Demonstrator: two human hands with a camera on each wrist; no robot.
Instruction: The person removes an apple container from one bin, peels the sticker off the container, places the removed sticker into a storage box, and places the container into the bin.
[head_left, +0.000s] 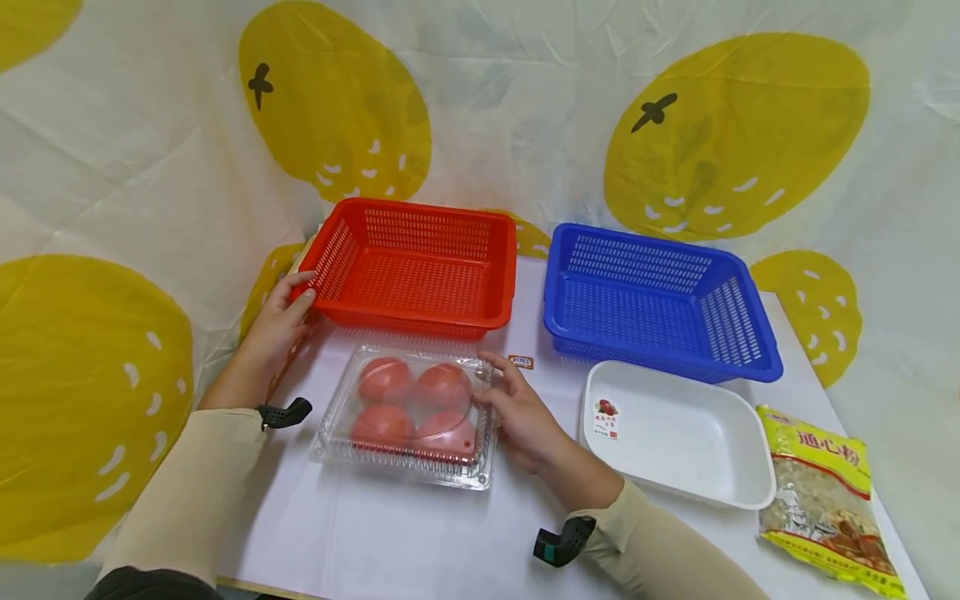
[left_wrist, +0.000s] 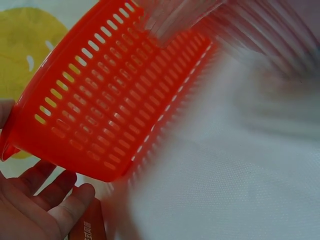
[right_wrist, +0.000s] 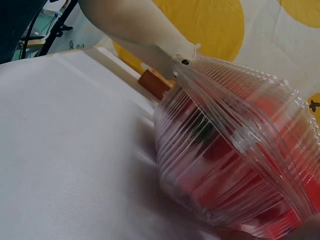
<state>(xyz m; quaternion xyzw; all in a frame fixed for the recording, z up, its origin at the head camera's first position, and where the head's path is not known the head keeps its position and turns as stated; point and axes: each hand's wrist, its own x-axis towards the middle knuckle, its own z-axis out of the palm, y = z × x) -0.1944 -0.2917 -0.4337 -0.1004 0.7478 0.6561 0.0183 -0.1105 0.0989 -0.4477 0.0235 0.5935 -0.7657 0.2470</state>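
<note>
A clear plastic box (head_left: pixel 411 417) with several red tomatoes (head_left: pixel 384 381) inside stands before me, its lid closed. My right hand (head_left: pixel 522 417) grips its right edge, thumb toward the lid. In the right wrist view the ribbed side of the box (right_wrist: pixel 215 165) fills the right half; whether its base touches the table I cannot tell. Behind it is a red slotted basket (head_left: pixel 427 279). My left hand (head_left: pixel 281 312) holds the basket's left front corner. In the left wrist view several fingers (left_wrist: pixel 65 210) curl below that corner.
A blue basket (head_left: pixel 637 292) stands at the back right. In front of it is a white tray (head_left: pixel 682 425) with a sticker, then a yellow pasta bag (head_left: pixel 825 500). A reddish-brown box (right_wrist: pixel 154 84) lies by the left arm. A small label (head_left: pixel 521 362) is on the white table.
</note>
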